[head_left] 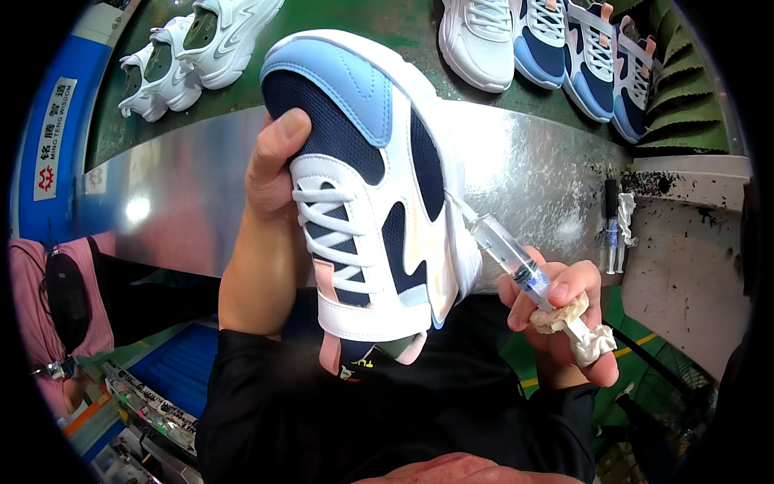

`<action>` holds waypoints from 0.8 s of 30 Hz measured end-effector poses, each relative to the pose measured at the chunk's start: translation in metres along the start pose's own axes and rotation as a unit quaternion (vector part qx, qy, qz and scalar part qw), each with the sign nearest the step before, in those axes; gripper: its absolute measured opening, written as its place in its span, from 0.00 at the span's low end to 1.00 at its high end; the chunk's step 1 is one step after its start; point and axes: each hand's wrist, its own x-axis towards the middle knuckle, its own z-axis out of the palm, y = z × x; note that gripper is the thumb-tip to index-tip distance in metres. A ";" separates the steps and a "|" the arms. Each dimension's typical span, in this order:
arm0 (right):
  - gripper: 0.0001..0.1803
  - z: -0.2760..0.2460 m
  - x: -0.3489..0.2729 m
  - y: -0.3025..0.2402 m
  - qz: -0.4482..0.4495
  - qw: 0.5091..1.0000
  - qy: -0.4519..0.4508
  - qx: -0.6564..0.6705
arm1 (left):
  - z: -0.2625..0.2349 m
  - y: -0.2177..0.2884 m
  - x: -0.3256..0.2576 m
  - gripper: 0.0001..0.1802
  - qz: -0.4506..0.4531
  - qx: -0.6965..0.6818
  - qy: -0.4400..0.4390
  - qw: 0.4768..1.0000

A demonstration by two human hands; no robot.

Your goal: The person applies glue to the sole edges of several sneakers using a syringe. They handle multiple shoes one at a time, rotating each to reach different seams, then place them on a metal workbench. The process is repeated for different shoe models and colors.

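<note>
My left hand [276,161] is closed round a sneaker [339,97] from its left side, thumb on the navy mesh by the toe. The shoe is navy, light blue and white, with white laces, pink loops and a white sole; its toe points away from me. Most of the left fingers are hidden behind it. In my right hand [564,306] is a clear plastic syringe [508,254], pinched between thumb and fingers. Its needle tip meets the side of the shoe near the seam of upper and sole. Crumpled whitish wrapping [576,327] covers the plunger end.
White sneakers [218,44] stand at the far left on a green surface [322,16]. Several more shoes [540,40] line the far right beside green flaps [685,105]. A metal ledge [177,185] runs across; another syringe [613,234] lies at its right end. A person in pink [32,315] is at left.
</note>
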 end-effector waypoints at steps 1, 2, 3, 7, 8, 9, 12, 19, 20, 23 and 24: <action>0.43 -0.001 -0.002 0.000 0.010 1.000 0.004 -0.007 | -0.001 0.000 0.001 0.23 -0.003 -0.004 0.005 1.000; 0.43 -0.002 -0.005 0.002 0.012 1.000 0.003 -0.007 | -0.001 -0.001 0.002 0.23 -0.006 -0.009 0.010 1.000; 0.43 -0.003 -0.007 0.004 0.013 1.000 0.003 -0.007 | -0.002 -0.002 0.002 0.23 -0.011 -0.010 0.027 1.000; 0.43 -0.004 -0.017 0.008 0.023 1.000 0.007 -0.015 | -0.008 -0.006 0.004 0.22 -0.005 -0.003 0.078 0.997; 0.43 -0.003 -0.020 0.006 0.030 0.999 0.010 -0.019 | -0.011 -0.007 0.005 0.22 -0.002 0.002 0.091 0.996; 0.44 -0.002 -0.024 0.007 0.025 1.000 0.008 -0.009 | -0.018 -0.005 0.005 0.22 -0.015 0.010 0.092 0.996; 0.48 -0.002 -0.038 0.015 -0.006 0.999 0.006 0.032 | -0.026 -0.007 0.009 0.32 -0.045 0.016 0.157 0.986; 0.48 -0.002 -0.067 0.029 -0.036 0.999 0.031 0.027 | -0.047 0.003 0.014 0.31 -0.125 -0.009 0.024 0.992; 0.48 -0.001 -0.071 0.030 -0.034 0.998 0.039 0.028 | -0.050 0.004 0.016 0.31 -0.123 -0.007 0.033 0.992; 0.48 -0.001 -0.075 0.031 -0.027 0.998 0.048 0.026 | -0.056 0.006 0.021 0.30 -0.121 0.001 0.052 0.991; 0.48 -0.002 -0.077 0.033 -0.030 0.998 0.046 0.024 | -0.057 0.006 0.021 0.30 -0.119 0.005 0.056 0.991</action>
